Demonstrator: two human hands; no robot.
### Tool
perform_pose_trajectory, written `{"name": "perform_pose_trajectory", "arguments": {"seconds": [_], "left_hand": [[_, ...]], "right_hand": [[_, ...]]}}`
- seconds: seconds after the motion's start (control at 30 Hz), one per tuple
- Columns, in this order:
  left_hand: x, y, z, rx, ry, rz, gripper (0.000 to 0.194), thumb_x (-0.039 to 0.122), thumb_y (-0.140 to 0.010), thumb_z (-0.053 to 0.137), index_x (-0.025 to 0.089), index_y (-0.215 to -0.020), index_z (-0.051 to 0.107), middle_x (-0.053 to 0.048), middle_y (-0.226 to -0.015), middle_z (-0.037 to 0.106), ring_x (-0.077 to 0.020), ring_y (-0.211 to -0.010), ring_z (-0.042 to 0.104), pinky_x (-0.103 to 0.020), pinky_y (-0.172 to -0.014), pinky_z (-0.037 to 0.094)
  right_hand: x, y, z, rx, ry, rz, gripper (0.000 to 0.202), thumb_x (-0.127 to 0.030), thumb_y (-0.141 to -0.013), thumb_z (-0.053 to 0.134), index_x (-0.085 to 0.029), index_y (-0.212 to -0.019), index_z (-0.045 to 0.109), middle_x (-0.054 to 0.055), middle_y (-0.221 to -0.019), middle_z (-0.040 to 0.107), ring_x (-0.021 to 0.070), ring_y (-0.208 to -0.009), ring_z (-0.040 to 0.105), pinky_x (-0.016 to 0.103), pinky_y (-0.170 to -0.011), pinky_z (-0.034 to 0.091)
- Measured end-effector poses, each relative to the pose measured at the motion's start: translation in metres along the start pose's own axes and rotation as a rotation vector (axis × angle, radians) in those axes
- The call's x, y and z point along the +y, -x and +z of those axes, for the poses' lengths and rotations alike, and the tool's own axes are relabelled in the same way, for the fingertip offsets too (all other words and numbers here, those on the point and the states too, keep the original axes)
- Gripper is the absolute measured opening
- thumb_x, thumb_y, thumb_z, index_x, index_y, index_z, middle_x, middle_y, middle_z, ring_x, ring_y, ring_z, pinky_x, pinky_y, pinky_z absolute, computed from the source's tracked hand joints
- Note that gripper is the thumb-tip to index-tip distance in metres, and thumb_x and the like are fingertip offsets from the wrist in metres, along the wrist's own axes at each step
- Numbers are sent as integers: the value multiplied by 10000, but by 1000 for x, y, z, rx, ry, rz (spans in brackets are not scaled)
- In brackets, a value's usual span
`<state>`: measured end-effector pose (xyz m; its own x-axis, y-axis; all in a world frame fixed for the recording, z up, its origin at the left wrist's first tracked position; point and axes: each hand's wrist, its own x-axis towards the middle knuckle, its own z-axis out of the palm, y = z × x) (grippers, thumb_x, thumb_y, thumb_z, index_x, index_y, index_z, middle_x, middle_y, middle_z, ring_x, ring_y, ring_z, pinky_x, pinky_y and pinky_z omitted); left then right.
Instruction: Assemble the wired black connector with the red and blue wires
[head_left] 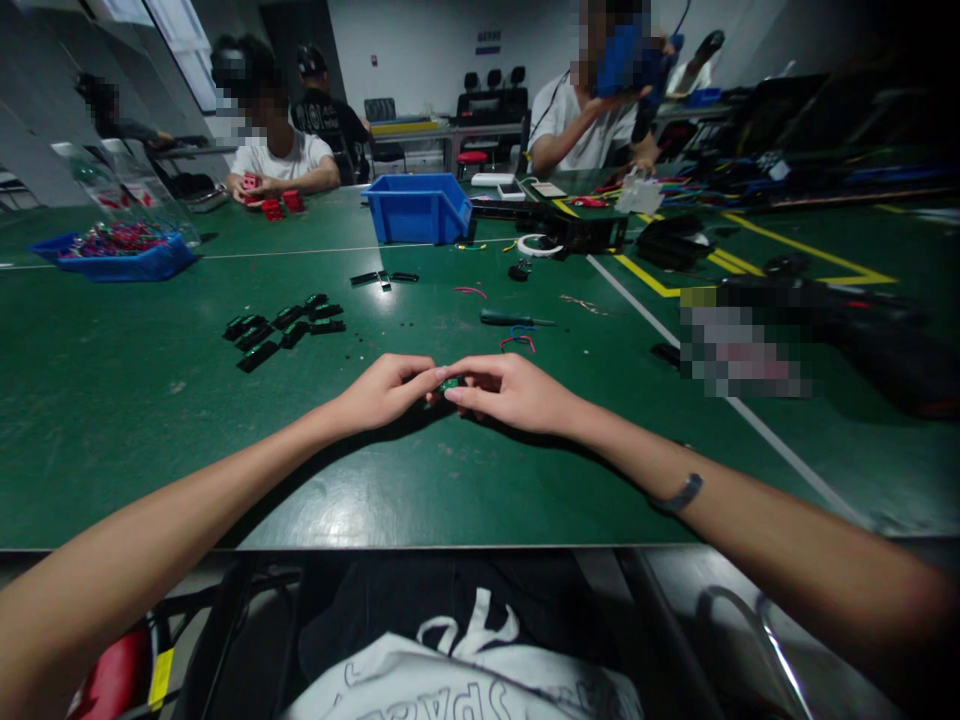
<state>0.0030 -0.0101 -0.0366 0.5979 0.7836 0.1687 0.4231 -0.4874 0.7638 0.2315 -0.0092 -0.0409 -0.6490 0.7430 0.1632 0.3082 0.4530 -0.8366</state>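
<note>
Between my fingertips is a small green part, perhaps a circuit board (450,384), mostly covered by the fingers. My left hand (394,390) pinches it from the left, and my right hand (517,392) grips it from the right, thumb and index finger closing on it. Both hands are low over the green table (315,470). Beyond the left hand lie several small black pieces with green on them (289,322). Past the right hand are a screwdriver (514,319) and short red and blue wires (519,340).
A blue bin (417,208) stands at the back centre. Far left, a blue tray (124,255) holds coloured wires beside clear plastic bottles (139,185). Dark equipment (862,320) lies at the right. Two people (281,155) (589,120) sit across the table.
</note>
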Motion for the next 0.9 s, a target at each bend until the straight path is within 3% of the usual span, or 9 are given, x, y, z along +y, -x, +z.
{"name": "perform_pose_trajectory", "arguments": {"seconds": [0.9], "left_hand": [[0,0,0,-2,21,-2,479,485,-1018,466,120,-751,622,22,-659,534,-94,-644,468,-219,-635,352]], "right_hand": [[0,0,0,-7,-5,6,381,-421,-930,652,-168,-1205,725,1,-706,651,127,-627,591,243,-565,385]]}}
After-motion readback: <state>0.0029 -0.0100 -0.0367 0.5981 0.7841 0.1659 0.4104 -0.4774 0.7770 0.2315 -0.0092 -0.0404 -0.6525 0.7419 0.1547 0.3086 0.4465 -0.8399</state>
